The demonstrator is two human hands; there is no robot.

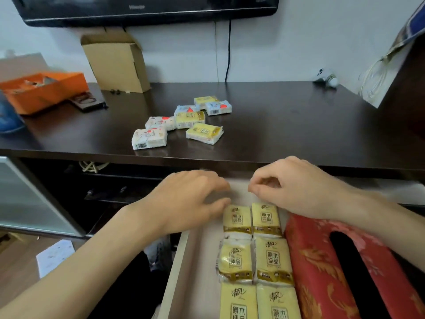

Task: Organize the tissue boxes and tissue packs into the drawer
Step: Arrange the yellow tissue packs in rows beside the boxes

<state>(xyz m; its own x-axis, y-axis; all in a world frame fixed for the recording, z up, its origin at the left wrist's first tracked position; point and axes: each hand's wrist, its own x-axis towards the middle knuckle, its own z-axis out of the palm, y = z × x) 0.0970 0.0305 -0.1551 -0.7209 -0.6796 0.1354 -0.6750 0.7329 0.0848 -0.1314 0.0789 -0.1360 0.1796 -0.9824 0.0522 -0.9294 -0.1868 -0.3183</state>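
Note:
The pale wooden drawer stands pulled out below the dark desk. Inside it, several yellow tissue packs lie in two neat columns beside a red tissue box with gold patterns on the right. My left hand hovers over the drawer's back left, fingers loosely curled, holding nothing. My right hand is at the drawer's back, thumb and fingers pinched together just above the top yellow packs; nothing shows between them. On the desk, several small packs, yellow, white and blue, lie scattered.
An orange box and an open cardboard box stand at the back left of the dark desk. A black screen hangs above. A glass cabinet door is at the left.

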